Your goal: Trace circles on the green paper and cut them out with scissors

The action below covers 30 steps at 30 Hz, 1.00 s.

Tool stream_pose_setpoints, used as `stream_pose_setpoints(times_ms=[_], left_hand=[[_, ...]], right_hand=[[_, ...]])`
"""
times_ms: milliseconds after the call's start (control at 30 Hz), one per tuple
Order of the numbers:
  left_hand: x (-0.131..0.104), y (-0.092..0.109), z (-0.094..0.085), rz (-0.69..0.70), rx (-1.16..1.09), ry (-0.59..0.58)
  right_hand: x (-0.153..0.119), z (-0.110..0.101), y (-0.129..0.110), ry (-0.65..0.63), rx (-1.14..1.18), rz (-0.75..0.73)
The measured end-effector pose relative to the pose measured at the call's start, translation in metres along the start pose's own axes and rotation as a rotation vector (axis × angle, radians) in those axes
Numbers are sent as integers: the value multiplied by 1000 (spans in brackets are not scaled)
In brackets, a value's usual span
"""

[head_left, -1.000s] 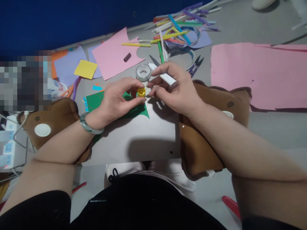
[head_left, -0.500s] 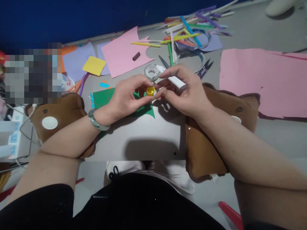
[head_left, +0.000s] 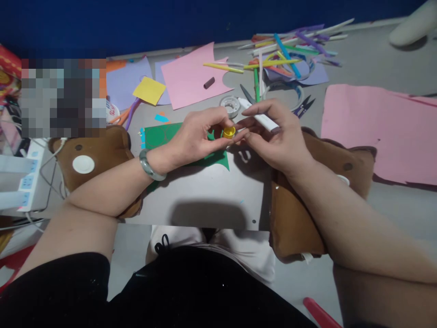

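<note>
- Brown cushions, two: one (head_left: 99, 141) beneath the left forearm, one (head_left: 293, 223) beneath the right
- Pink sheet, large (head_left: 358, 132), flat, beyond the right forearm and to its right
- Green sheet (head_left: 153, 136), flat, cut at one edge, partly under the left hand
- Strips, coloured, a loose heap (head_left: 287, 50), beyond the right hand
- Left hand (head_left: 194, 136): thumb and finger pinched on the yellow ring (head_left: 228, 132)
- Right hand (head_left: 285, 139): fingers curled about the white tool (head_left: 266, 122), fingertips at the ring's near-right side; whether they press on it, cannot tell
- White tool, slim, dark at one end, lying aslant across the right hand; presumably light and stiff, best kept by its middle, clear of the fingertips
- Tape roll (head_left: 230, 105), just beyond the fingertips of both hands
- Yellow ring, small, open-topped, between the two hands; probably very light, somewhat soft and easily crushed or unwound; best taken lightly by its outer wall, at opposite sides
- Difference from the earliest frame: right fingertips, then apart from the ring, now beside it; left pinch unchanged, white tool still in the right hand; whole view shifted
</note>
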<state>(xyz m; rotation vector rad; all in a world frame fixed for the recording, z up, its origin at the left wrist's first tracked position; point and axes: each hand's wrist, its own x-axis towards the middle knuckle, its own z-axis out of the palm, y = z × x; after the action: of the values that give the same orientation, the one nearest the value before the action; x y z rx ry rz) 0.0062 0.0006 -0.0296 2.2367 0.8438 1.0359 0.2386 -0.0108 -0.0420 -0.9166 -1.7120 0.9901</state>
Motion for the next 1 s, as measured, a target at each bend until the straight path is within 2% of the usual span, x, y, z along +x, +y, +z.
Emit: stream_pose_setpoints(times_ms=[267, 433, 667, 867, 1000], left_hand=[[-1, 0, -2, 9, 6, 17], [0, -1, -6, 106, -4, 25], [-2, -7, -9, 110, -68, 14], [-2, -6, -13, 34, -79, -45], [-1, -5, -11, 88, -102, -19]], right_hand=[[0, 1, 1, 24, -9, 26], [1, 2, 2, 65, 28, 87], [2, 6, -7, 83, 52, 137], [1, 6, -10, 87, 72, 145], [0, 5, -10, 110, 37, 143]])
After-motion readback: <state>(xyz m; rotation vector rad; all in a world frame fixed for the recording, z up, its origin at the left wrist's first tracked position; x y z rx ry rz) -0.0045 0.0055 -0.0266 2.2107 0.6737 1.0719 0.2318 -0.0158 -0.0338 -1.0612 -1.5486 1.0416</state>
